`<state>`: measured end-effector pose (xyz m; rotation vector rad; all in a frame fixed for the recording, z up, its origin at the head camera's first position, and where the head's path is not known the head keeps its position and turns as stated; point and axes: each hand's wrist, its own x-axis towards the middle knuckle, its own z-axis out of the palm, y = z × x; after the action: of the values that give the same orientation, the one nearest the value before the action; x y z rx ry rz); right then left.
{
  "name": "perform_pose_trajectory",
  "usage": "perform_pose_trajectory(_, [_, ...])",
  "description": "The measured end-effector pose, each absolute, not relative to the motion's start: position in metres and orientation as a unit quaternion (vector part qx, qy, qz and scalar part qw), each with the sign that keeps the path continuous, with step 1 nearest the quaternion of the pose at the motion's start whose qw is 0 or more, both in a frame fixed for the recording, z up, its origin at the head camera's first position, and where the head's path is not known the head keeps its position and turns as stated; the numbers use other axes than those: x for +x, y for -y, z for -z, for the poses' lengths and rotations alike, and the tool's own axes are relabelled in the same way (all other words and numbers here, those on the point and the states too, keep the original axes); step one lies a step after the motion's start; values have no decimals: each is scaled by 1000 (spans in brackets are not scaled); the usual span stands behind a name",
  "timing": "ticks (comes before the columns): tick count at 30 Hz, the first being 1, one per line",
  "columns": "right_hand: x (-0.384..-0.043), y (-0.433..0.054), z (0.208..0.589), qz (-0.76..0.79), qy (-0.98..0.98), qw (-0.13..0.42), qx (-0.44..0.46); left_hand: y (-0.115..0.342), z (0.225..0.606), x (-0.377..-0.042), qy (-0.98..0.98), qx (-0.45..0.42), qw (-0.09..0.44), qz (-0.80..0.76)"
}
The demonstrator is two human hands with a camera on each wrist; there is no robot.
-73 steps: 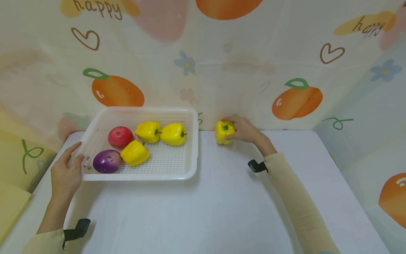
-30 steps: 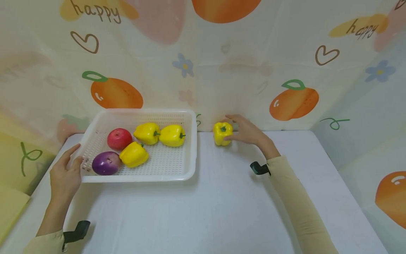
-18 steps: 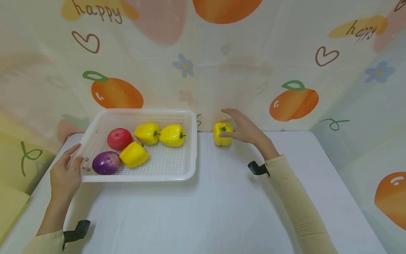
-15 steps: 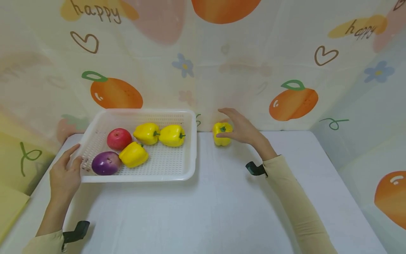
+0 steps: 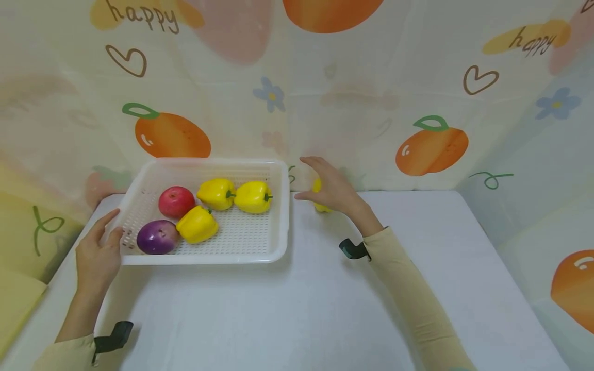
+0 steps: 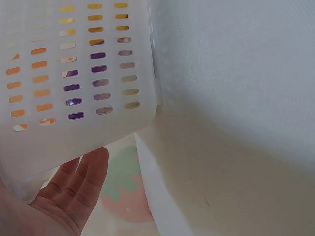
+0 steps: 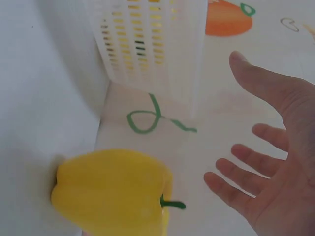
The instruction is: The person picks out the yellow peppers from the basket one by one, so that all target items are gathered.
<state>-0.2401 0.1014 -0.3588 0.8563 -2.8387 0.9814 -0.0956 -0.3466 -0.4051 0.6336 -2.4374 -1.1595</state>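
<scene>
Hovering right hand (image 5: 331, 190), fingers spread, above yellow pepper (image 7: 112, 191)
Left hand (image 5: 97, 255), fingers relaxed, touching white basket (image 5: 278, 216); table (image 5: 297, 309) beneath

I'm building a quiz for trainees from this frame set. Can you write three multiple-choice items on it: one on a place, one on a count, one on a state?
1. Where does the lone yellow pepper sit?
A. In the white basket
B. On the table right of the white basket
C. In the left hand

2. How many yellow peppers lie inside the white basket?
A. Two
B. Three
C. Five

3. How is the right hand?
A. Open, fingers spread, beside the pepper
B. Curled tight round the pepper
C. Flat on the apple

Answers:
1 B: it rests on the table by the wall, outside the basket.
2 B: three show there, with a red apple and a purple fruit.
3 A: the right wrist view shows straight fingers clear of it.
</scene>
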Motion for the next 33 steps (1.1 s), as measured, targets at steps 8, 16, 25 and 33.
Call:
perform_pose_trajectory(8, [-240, -82, 364, -392, 865, -7, 314, 347, 407, -95, 865, 233, 181, 406])
perform_pose_trajectory(16, [-235, -60, 363, -338, 886, 7, 317, 345, 408, -97, 864, 231, 179, 410])
perform_pose_trajectory(25, [-239, -33, 369, -324, 884, -29, 337, 344, 407, -98, 864, 232, 172, 412])
perform_pose_trajectory(33, [-251, -6, 372, -218, 921, -78, 314, 344, 407, -99, 862, 232, 185, 412])
